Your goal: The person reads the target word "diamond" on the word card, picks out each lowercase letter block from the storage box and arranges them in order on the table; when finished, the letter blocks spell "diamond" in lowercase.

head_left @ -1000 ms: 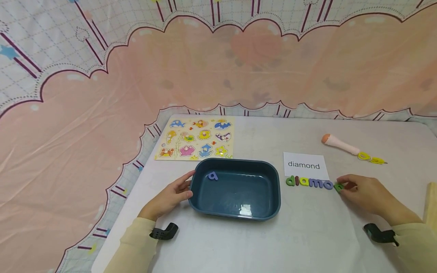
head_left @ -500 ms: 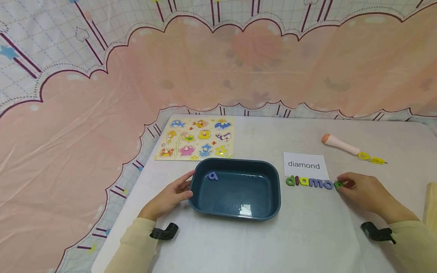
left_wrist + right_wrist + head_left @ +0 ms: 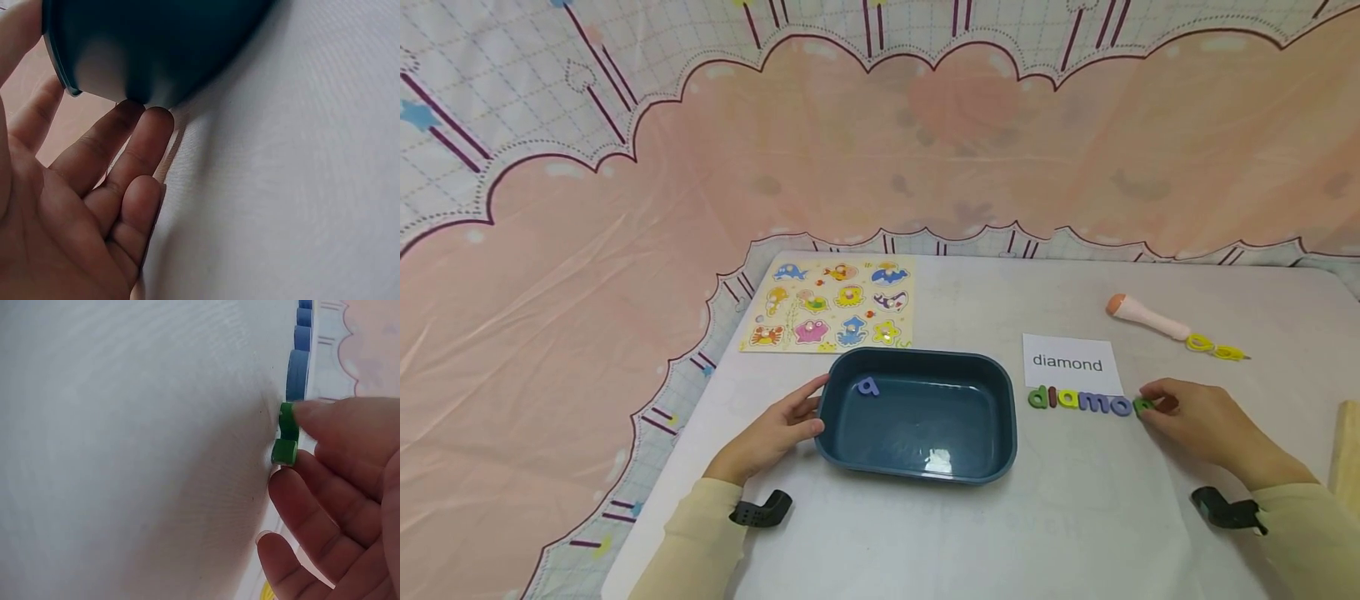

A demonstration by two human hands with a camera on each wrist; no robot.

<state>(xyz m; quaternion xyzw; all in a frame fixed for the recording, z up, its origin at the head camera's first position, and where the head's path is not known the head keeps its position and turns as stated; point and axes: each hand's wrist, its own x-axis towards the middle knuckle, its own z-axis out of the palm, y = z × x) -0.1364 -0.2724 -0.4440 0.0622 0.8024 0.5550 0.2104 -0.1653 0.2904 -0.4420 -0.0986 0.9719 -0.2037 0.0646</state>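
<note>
My right hand (image 3: 1198, 417) pinches a green letter piece (image 3: 285, 452) between thumb and fingers, at the right end of a letter row. Fingers partly hide its shape. To its left lie a purple "o" (image 3: 1121, 407), a purple "m" (image 3: 1093, 403), a yellow "a" (image 3: 1067, 398), a dark red bar-shaped letter (image 3: 1052, 397) and a green "d" (image 3: 1037, 398). Just above them is a white card (image 3: 1067, 350) printed "diamond". My left hand (image 3: 771, 429) rests spread against the outer left side of a dark blue tray (image 3: 917, 478); a purple "a" (image 3: 868, 387) lies inside.
Behind the tray is a sea-animal puzzle board (image 3: 827, 304). At the back right lies a pale pink toy microphone (image 3: 1150, 318) with a yellow cord (image 3: 1217, 347). A wooden edge (image 3: 1347, 450) shows at far right. Patterned cloth (image 3: 970, 150) hangs behind the white table.
My right hand has shifted slightly left, and the green letter piece sits a little straighter beside the "o". My left hand and the tray stay where they were.
</note>
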